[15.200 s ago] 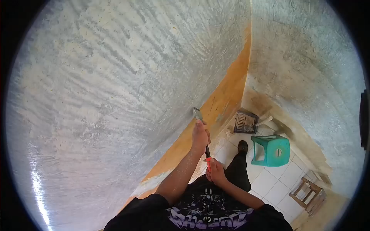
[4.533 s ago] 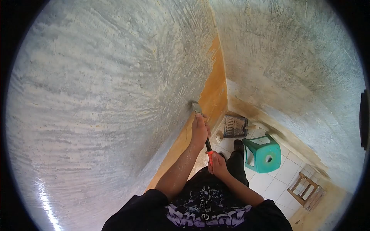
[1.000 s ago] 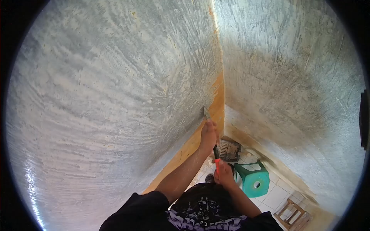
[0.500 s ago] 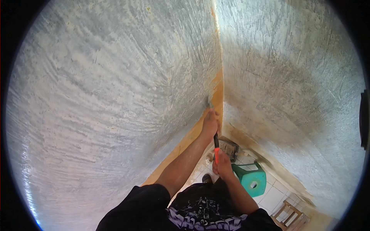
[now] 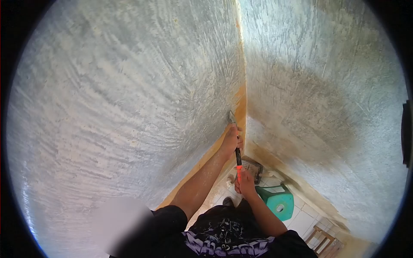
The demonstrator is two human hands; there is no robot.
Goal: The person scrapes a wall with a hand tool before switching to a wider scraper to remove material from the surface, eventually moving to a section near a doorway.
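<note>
I hold a scraper [image 5: 234, 137] with both hands against the left wall [image 5: 129, 94], close to the inside corner. Its metal blade touches the grey scraped plaster just above an orange painted band [image 5: 241, 109]. My left hand [image 5: 231, 139] grips the tool high up, near the blade. My right hand [image 5: 244, 180] is closed on the orange end of the black handle, lower and nearer my body.
The right wall [image 5: 322, 99] meets the left one at the corner. Below stand a green plastic stool [image 5: 277, 204], a dark paint tray [image 5: 254, 168] on the white tiled floor [image 5: 303, 221], and a small wooden stool [image 5: 323, 245] at lower right.
Over the earlier frames I have worked along the wall toward the corner. In the last second the blade stays near the corner, and the stool and tray have slid lower in view.
</note>
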